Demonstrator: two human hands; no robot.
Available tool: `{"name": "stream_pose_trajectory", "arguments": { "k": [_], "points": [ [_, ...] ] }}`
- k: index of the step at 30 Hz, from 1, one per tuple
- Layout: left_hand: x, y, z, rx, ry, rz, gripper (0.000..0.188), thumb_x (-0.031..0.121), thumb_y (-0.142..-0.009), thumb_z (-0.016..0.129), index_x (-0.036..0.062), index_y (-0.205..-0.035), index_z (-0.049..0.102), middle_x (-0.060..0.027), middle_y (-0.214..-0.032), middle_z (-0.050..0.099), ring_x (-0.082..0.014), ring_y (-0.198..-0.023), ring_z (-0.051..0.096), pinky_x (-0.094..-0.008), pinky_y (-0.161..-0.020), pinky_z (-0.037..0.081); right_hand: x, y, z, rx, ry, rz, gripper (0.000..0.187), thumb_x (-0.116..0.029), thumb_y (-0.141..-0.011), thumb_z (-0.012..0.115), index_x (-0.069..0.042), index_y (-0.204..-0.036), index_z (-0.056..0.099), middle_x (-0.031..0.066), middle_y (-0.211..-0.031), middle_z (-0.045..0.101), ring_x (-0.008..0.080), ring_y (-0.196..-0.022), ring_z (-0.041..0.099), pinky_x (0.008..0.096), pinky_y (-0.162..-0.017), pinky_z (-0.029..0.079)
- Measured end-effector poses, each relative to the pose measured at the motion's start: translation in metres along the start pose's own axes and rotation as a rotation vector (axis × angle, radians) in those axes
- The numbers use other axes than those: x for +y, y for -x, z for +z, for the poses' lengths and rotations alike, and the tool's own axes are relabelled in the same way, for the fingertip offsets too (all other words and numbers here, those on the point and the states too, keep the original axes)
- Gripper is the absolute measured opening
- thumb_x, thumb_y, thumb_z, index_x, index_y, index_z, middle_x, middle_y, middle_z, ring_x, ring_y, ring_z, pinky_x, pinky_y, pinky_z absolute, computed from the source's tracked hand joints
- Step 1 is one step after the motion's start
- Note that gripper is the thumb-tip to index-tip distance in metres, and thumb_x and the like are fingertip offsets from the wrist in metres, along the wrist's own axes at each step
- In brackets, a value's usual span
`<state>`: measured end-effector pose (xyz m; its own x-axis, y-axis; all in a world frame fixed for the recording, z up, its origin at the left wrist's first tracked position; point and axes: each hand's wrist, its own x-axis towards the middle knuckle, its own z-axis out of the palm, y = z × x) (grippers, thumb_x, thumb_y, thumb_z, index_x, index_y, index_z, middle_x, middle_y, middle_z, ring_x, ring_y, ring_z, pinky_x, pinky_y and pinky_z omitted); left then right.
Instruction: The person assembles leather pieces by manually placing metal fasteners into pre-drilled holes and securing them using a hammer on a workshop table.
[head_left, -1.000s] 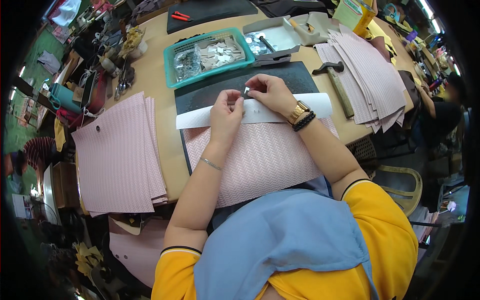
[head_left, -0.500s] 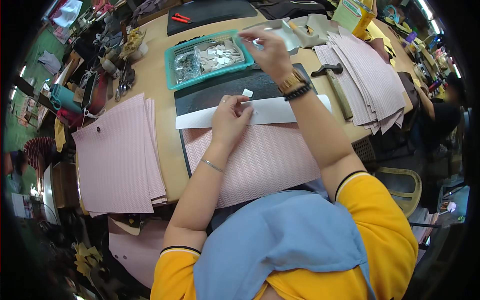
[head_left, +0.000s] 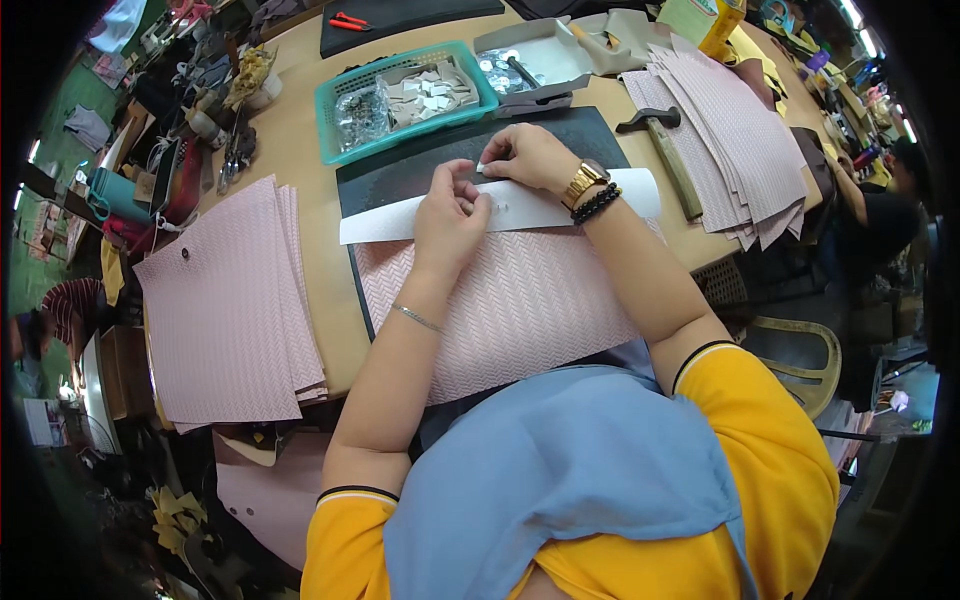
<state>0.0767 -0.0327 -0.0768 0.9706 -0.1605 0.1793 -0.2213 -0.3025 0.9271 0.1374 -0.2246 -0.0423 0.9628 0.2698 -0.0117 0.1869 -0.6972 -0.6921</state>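
Note:
A pink herringbone-textured sheet [head_left: 520,310] lies in front of me, its far edge turned over to show the white backing [head_left: 390,227]. My left hand [head_left: 452,212] rests on that white strip with its fingers curled; what they hold, if anything, is hidden. Just beyond the strip, my right hand [head_left: 528,160] pinches a small white square piece [head_left: 482,168] over the black mat [head_left: 400,180]. Tiny metallic bits [head_left: 503,208] show on the white strip between the hands.
A turquoise basket [head_left: 327,130] with white squares and a plastic bag stands beyond the mat, beside an open tray [head_left: 550,55] of shiny discs. A hammer [head_left: 672,160] lies right, near stacked pink sheets [head_left: 740,140]. More sheets [head_left: 220,310] lie left. Another person sits far right.
My right hand has come down from above the tray to the mat beside my left hand. It now pinches a white square near where one lay. My left hand stays on the strip.

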Motion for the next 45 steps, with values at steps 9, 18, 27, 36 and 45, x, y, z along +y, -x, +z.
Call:
{"name": "stream_pose_trajectory", "arguments": {
  "k": [9, 18, 27, 36, 45],
  "points": [
    [-0.008, -0.002, 0.0, 0.074, 0.247, 0.024, 0.039, 0.013, -0.096, 0.069, 0.0016, -0.132, 0.059, -0.0075, -0.103, 0.071, -0.0106, -0.074, 0.066, -0.0274, -0.069, 0.055, -0.034, 0.053, -0.009, 0.102, -0.212, -0.13, 0.02, -0.014, -0.095, 0.074, 0.0, -0.109, 0.07, 0.0068, -0.094, 0.073, 0.0121, -0.088, 0.068, 0.0277, -0.082, 0.054],
    [-0.004, 0.004, -0.002, -0.148, 0.16, 0.014, 0.028, 0.015, -0.093, 0.073, 0.0026, -0.118, 0.073, -0.0054, -0.094, 0.076, -0.0106, -0.08, 0.068, -0.0261, -0.073, 0.053, 0.0, 0.078, 0.008, -0.043, -0.496, 0.038, 0.02, -0.012, -0.092, 0.078, 0.0, -0.107, 0.075, 0.0086, -0.097, 0.077, 0.0135, -0.089, 0.071, 0.0285, -0.082, 0.056],
    [0.003, 0.004, -0.003, -0.138, 0.141, -0.045, 0.025, 0.004, -0.092, 0.074, 0.0009, -0.116, 0.069, 0.0022, -0.089, 0.068, -0.0023, -0.075, 0.058, -0.0184, -0.068, 0.047, -0.001, 0.076, 0.008, -0.035, -0.593, 0.059, 0.017, -0.006, -0.095, 0.073, 0.0, -0.109, 0.067, -0.0001, -0.091, 0.067, 0.0048, -0.08, 0.06, 0.0216, -0.07, 0.051],
    [0.006, 0.004, -0.001, -0.131, 0.126, -0.082, 0.029, 0.001, -0.09, 0.073, 0.0001, -0.118, 0.068, 0.0033, -0.085, 0.066, -0.0013, -0.071, 0.054, -0.0179, -0.063, 0.045, 0.01, 0.068, 0.019, 0.089, -0.458, -0.059, 0.023, -0.007, -0.086, 0.075, 0.0, -0.104, 0.063, 0.008, -0.085, 0.07, 0.0131, -0.078, 0.067, 0.029, -0.071, 0.056],
    [0.008, 0.007, 0.004, -0.048, -0.148, 0.074, 0.02, 0.007, -0.083, 0.072, 0.0027, -0.103, 0.075, -0.0016, -0.08, 0.065, -0.008, -0.066, 0.057, -0.0249, -0.062, 0.048, -0.009, 0.062, 0.01, 0.094, -0.084, -0.146, 0.017, -0.006, -0.084, 0.07, -0.002, -0.096, 0.059, 0.0121, -0.079, 0.068, 0.0217, -0.073, 0.068, 0.0345, -0.068, 0.055]
  ]
}}
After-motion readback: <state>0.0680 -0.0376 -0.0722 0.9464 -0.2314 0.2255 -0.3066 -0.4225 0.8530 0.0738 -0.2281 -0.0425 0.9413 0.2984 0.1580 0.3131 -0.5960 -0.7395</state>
